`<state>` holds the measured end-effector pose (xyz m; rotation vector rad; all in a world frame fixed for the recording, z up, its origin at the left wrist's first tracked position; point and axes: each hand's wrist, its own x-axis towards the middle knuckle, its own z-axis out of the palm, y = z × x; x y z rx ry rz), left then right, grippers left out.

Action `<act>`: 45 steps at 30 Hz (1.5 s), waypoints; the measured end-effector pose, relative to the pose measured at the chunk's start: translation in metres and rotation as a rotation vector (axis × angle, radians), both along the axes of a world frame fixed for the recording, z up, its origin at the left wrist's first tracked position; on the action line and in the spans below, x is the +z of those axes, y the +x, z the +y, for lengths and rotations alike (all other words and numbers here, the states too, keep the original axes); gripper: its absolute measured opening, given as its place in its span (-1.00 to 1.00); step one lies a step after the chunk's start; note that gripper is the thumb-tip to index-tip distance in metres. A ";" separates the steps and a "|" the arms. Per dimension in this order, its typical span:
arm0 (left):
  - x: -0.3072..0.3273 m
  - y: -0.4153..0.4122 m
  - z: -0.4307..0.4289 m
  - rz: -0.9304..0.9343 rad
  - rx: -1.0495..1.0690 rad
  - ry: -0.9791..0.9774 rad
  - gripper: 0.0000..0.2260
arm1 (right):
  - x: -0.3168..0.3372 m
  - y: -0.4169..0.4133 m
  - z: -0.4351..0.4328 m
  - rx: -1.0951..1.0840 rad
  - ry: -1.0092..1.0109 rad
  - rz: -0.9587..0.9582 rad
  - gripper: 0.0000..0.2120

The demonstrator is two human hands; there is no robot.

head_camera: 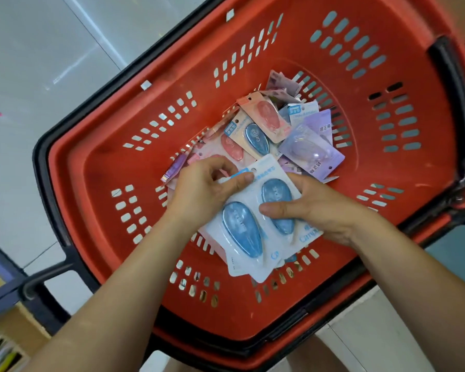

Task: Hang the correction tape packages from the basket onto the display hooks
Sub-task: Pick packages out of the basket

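A red plastic basket (134,167) with a black rim fills the view. On its floor lies a heap of correction tape packages (277,130) in pink, blue and purple. Over the near part of the heap are two white cards with blue tape dispensers (242,232), overlapping each other. My left hand (202,191) pinches the top edge of these blue packages near the hang hole. My right hand (317,208) grips their right side, thumb pressed on the right dispenser's blister. No display hooks are in view.
The basket stands over a pale tiled floor (38,63). Its black handle (457,108) lies along the right rim. A dark frame and shelf edge (3,291) show at the lower left.
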<state>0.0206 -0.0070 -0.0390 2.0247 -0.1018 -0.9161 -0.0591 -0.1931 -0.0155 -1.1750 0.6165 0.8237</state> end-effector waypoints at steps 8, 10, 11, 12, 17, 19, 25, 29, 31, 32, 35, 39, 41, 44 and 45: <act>-0.005 -0.003 -0.001 0.492 0.154 -0.060 -0.65 | -0.001 -0.003 -0.024 -0.186 -0.129 0.024 -0.57; -0.004 -0.010 0.001 0.512 0.244 -0.030 -0.74 | -0.002 -0.003 -0.024 -0.190 -0.159 0.021 -0.61; -0.003 -0.013 0.001 0.507 0.289 -0.025 -0.77 | -0.001 -0.002 -0.024 -0.203 -0.147 0.034 -0.61; -0.003 -0.014 0.000 0.496 0.334 -0.032 -0.79 | -0.001 -0.002 -0.024 -0.213 -0.111 0.054 -0.61; -0.008 -0.013 -0.022 0.467 0.460 -0.089 -0.85 | 0.001 -0.003 -0.025 -0.206 -0.044 0.152 -0.60; -0.016 -0.013 -0.036 0.491 0.446 -0.105 -0.80 | -0.001 -0.005 -0.030 -0.256 -0.156 0.139 -0.67; -0.095 0.009 -0.082 0.366 0.570 0.149 -0.66 | -0.004 0.002 -0.068 -0.398 -0.620 -0.053 -0.87; -0.114 0.021 -0.122 0.306 0.589 0.283 -0.39 | -0.003 0.005 -0.077 -0.466 -0.737 -0.103 -0.86; -0.121 0.027 -0.132 0.358 0.654 0.283 -0.25 | -0.001 0.003 -0.074 -0.516 -0.742 -0.108 -0.85; -0.125 0.030 -0.133 0.404 0.691 0.255 -0.21 | 0.001 0.001 -0.071 -0.542 -0.739 -0.106 -0.85; -0.123 0.037 -0.133 0.528 0.846 0.071 -0.43 | 0.008 -0.004 -0.066 -0.577 -0.747 -0.109 -0.84; -0.084 0.032 -0.112 0.619 0.915 -0.142 -0.68 | 0.019 -0.007 -0.062 -0.551 -0.779 -0.151 -0.84; -0.045 0.019 -0.088 0.655 0.886 -0.229 -0.80 | 0.028 -0.008 -0.058 -0.558 -0.739 -0.154 -0.81; 0.030 0.009 -0.049 0.748 0.722 -0.472 -0.72 | 0.051 -0.013 -0.052 -0.545 -0.613 -0.109 -0.84; 0.055 0.008 -0.042 0.765 0.638 -0.532 -0.66 | 0.061 -0.014 -0.051 -0.543 -0.537 -0.080 -0.86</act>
